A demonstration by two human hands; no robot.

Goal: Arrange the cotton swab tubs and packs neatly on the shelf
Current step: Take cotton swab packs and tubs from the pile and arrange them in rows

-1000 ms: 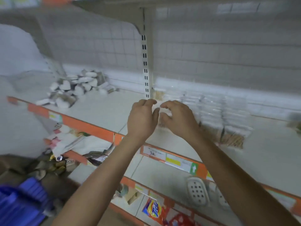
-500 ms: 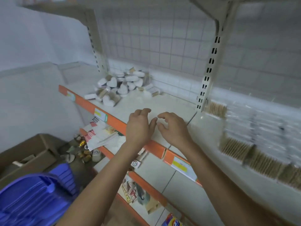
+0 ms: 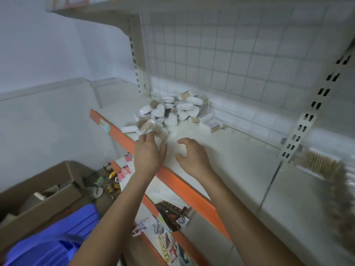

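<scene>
— Location of the pile (image 3: 172, 112) of tubs and packs?
— Just beyond the left hand (image 3: 148, 152), fingers straight, nothing held; contact unclear. It lay ahead-left of the right hand (image 3: 192, 156), which was loosely curled and empty.
— Surface?
— Both hands were palm-down over the white shelf (image 3: 240, 160), with the orange edge (image 3: 182, 181) under the wrists and the wire grid (image 3: 230, 54) behind.

Shelf (image 3: 221, 150): painted metal, matt off-white, smooth; glossy orange edge strip (image 3: 184, 181). Heart tubs (image 3: 158, 110): white plastic, speckled. Back grid (image 3: 221, 54): coated wire. Box (image 3: 44, 187): matt brown cardboard. Crate (image 3: 57, 237): blue plastic.
</scene>
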